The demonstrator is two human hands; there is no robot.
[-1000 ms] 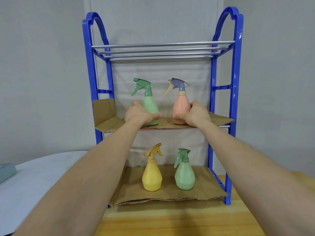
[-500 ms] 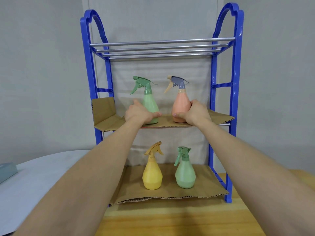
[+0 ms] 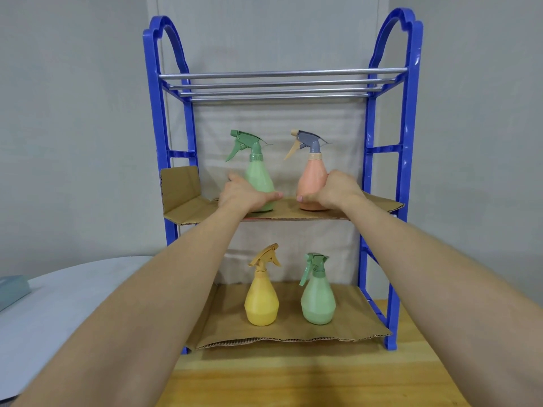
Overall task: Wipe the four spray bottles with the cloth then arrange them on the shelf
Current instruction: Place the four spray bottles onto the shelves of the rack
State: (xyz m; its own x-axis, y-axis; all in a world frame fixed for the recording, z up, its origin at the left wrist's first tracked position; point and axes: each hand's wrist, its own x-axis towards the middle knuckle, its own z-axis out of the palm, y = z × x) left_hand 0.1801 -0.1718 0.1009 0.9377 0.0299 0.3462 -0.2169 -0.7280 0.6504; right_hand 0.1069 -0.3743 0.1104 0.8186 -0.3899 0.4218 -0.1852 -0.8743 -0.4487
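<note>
A blue shelf (image 3: 407, 148) holds all the spray bottles. On the middle tier's cardboard, my left hand (image 3: 244, 193) grips the base of a light green bottle (image 3: 258, 177). Beside it my right hand (image 3: 333, 192) grips the base of a peach bottle with a grey trigger (image 3: 312, 179). Both bottles stand upright on the cardboard. On the bottom tier a yellow bottle (image 3: 262, 298) and a second green bottle (image 3: 318, 298) stand side by side, untouched. No cloth is clearly in view.
The shelf's top tier is bare metal rods (image 3: 279, 83). The shelf stands on a wooden table (image 3: 293, 380) against a grey wall. A pale round surface (image 3: 44, 304) lies at the left with a grey-blue object (image 3: 11, 290) at the frame's edge.
Both hands stay on the two middle-tier bottles. The view has shifted only slightly; the bottles have not visibly moved.
</note>
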